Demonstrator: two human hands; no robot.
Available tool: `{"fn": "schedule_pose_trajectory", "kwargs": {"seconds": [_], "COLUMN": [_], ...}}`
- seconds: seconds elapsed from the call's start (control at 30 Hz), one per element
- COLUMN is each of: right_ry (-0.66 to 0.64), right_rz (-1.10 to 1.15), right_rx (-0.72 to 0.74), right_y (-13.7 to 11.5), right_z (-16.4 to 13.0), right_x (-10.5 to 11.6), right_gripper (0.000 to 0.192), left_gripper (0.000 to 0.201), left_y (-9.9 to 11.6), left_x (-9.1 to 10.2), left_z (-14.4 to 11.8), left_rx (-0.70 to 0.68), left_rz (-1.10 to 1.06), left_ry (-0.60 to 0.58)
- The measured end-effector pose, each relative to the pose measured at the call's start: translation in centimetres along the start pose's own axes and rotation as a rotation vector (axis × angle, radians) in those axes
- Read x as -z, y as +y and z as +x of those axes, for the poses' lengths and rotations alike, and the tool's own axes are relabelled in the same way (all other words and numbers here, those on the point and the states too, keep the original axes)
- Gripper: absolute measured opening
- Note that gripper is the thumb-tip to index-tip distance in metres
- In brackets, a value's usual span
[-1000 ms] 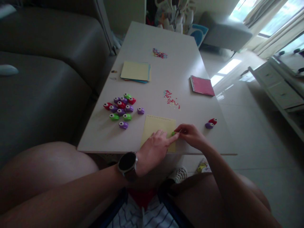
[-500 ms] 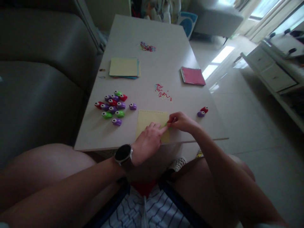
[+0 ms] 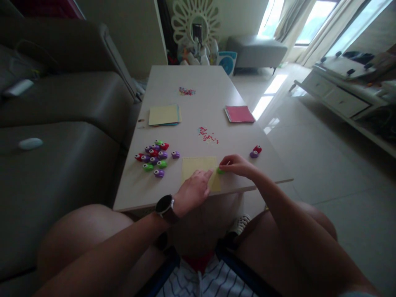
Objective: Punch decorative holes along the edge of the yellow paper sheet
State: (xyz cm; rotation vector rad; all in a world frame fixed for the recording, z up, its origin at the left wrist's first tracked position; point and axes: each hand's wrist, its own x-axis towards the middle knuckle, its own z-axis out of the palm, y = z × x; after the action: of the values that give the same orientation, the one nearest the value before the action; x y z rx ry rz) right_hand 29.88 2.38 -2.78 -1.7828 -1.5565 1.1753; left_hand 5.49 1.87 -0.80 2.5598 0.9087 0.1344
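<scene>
White table point(image 3: 168, 192), with 1 pale yellow sheet point(image 3: 198, 163) at its near edge. The left hand point(image 3: 194, 189), fingers extended and gripping nothing visible, rests on the sheet; the right hand point(image 3: 236, 165) pinches 1 green piece point(image 3: 220, 170) at the sheet's right edge. Too light a left-hand press could let the sheet skew; a loose pinch could drop the piece.

The yellow sheet point(image 3: 196, 163) looks like matt paper, the purple figures point(image 3: 154, 161) glossy plastic.
</scene>
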Motion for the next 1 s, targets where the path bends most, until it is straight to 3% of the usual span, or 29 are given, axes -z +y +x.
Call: {"fn": "schedule_pose_trajectory", "kwargs": {"seconds": [0.13, 0.23, 0.4, 0.57, 0.73, 0.8, 0.87, 0.93, 1.0], "right_ry": [0.148, 0.179, 0.295, 0.463, 0.406, 0.407, 0.437, 0.438, 0.352], "right_rz": [-0.09, -0.12, -0.242, -0.574, -0.749, -0.786, -0.78, -0.679, -0.489], "right_rx": [0.03, 0.079, 0.124, -0.062, -0.178, -0.132, 0.004, 0.153, 0.218], "right_y": [0.4, 0.5, 0.8, 1.3, 2.3, 2.4, 2.1, 1.5, 0.9], "right_z": [-0.6, -0.8, -1.0, -2.0, -3.0, -3.0, -3.0, -2.8, -2.5], "right_x": [0.5, 0.1, 0.8, 4.5, 6.3, 6.3, 5.7, 4.7, 3.4], "right_gripper": [0.02, 0.023, 0.014, 0.014, 0.016, 0.017, 0.021, 0.023, 0.02], "left_gripper": [0.046, 0.035, 0.03, 0.031, 0.043, 0.049, 0.053, 0.054, 0.055], "left_y": [0.5, 0.8, 0.9, 1.0, 0.8, 0.8, 0.8, 0.7, 0.7], "left_x": [0.2, 0.2, 0.2, 0.1, -0.7, -1.0, -1.2, -1.3, -1.3], "left_z": [0.2, 0.3, 0.2, 0.0, 0.0, -0.1, -0.1, -0.1, -0.1], "left_rx": [-0.004, -0.003, -0.013, 0.003, 0.036, 0.043, 0.041, 0.032, 0.021], "left_rz": [0.049, 0.074, 0.087, 0.124, 0.177, 0.188, 0.198, 0.207, 0.212], "left_ry": [-0.022, -0.039, -0.052, -0.06, -0.064, -0.066, -0.071, -0.075, -0.075]}}
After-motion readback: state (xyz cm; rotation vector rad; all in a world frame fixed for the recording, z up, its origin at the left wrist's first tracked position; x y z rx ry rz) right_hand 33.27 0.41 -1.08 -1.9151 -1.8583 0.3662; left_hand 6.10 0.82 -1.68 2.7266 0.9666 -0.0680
